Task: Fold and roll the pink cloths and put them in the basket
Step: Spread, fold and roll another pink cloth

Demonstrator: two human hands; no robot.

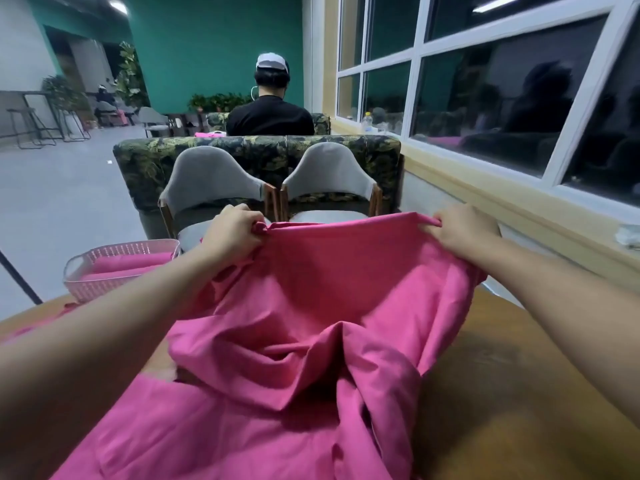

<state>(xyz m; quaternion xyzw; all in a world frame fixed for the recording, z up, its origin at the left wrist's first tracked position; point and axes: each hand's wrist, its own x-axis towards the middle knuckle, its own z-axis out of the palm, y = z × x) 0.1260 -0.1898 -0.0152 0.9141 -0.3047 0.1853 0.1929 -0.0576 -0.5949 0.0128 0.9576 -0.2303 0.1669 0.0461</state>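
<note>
- hands: the left hand (235, 233) and the right hand (460, 230) each pinch a bunched corner of the large crumpled pink fabric cloth (311, 306), fingers curled onto its far edge.
- that held edge runs left to right between them, raised; the rest drapes nearward over the brown wooden table (502, 375).
- the pale pink lattice plastic basket (90, 289) sits far left, holding rolled pink cloths (131, 263), nearer the left hand.
- folding probably means bringing the far edge nearward.
</note>
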